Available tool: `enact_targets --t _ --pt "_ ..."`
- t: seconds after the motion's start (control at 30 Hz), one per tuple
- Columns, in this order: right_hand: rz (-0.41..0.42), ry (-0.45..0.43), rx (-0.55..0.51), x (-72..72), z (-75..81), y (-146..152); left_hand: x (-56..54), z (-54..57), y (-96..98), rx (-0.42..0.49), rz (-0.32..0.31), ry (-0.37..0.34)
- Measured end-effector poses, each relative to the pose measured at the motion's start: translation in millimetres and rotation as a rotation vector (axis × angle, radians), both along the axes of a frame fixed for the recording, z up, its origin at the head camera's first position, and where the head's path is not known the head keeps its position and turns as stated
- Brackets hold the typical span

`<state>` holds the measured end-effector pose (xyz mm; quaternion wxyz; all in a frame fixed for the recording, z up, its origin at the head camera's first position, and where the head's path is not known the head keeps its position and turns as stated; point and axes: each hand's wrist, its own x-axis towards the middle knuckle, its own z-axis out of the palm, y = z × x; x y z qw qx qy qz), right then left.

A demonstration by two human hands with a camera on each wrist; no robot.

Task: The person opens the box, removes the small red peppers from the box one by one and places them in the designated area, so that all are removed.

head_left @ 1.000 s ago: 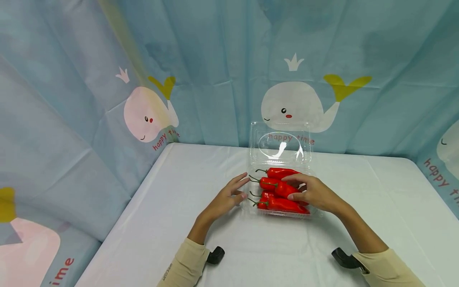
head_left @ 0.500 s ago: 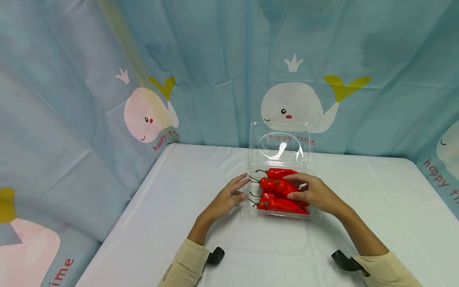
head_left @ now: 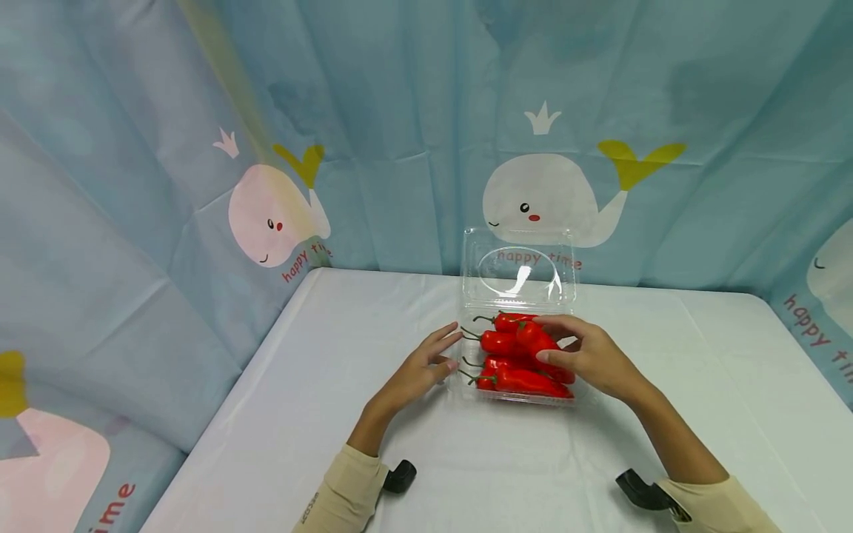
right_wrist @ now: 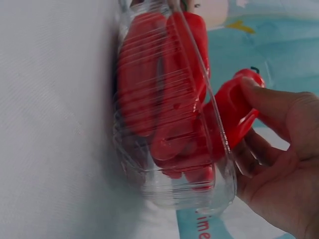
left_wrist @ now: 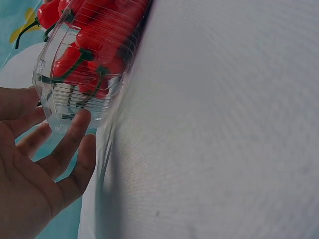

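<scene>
A clear plastic clamshell box (head_left: pixel 526 400) stands on the table with its lid (head_left: pixel 518 277) raised at the back. Several red peppers (head_left: pixel 526 381) with green stems lie in its base, most stems pointing left. My right hand (head_left: pixel 593 359) pinches one red pepper (right_wrist: pixel 232 102) between thumb and fingers, over the right part of the box. That pepper is tilted across the others, its stem end raised toward the back. At the box's left end is my left hand (head_left: pixel 416 374), fingers loosely extended. In the left wrist view, its fingertips (left_wrist: pixel 82 118) are right at the box's ribbed wall (left_wrist: pixel 84 102).
The table has a white cloth (head_left: pixel 493 474). Behind it and on the left hangs a blue curtain (head_left: pixel 400 148) printed with whales, close behind the raised lid. Black wrist mounts (head_left: pixel 400 476) stick out from both tan sleeves (head_left: pixel 346 485).
The pepper in my right hand has turned, its stem end swinging from the left toward the back. My right hand has shifted slightly with it. The left hand stays at the box.
</scene>
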<state>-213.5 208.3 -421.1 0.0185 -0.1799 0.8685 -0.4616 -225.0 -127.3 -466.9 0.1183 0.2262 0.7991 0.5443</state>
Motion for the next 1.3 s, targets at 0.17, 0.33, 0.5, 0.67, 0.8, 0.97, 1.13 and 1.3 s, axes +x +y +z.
enact_targets --t 0.17,0.33,0.5,0.67,0.8,0.97,1.13,1.3 --pt "-0.02 0.027 -0.032 2.5 4.2 1.9 0.5 -0.5 0.3 -0.005 0.0 0.009" --pt "-0.058 0.038 -0.047 3.3 6.5 4.7 0.9 1.4 0.1 -0.005 0.006 0.001" --pt "-0.092 0.038 -0.062 5.3 8.9 8.0 1.1 2.3 -0.5 -0.003 0.006 -0.004" --pt "-0.113 0.03 -0.084 8.6 11.7 11.2 0.5 0.9 -0.9 -0.002 0.005 -0.001" --pt "-0.136 0.022 -0.103 9.8 11.6 14.2 0.1 -0.5 -0.7 -0.001 0.005 -0.006" --pt "-0.153 0.029 -0.116 9.5 10.1 17.9 -0.1 -0.8 -0.6 -0.006 0.006 -0.009" --pt "-0.171 0.01 -0.123 9.0 10.3 21.9 -0.4 -1.3 -0.6 -0.007 0.006 -0.005" --pt "-0.195 0.005 -0.131 8.3 11.3 26.8 -0.8 -1.6 -0.6 -0.002 0.004 -0.012"
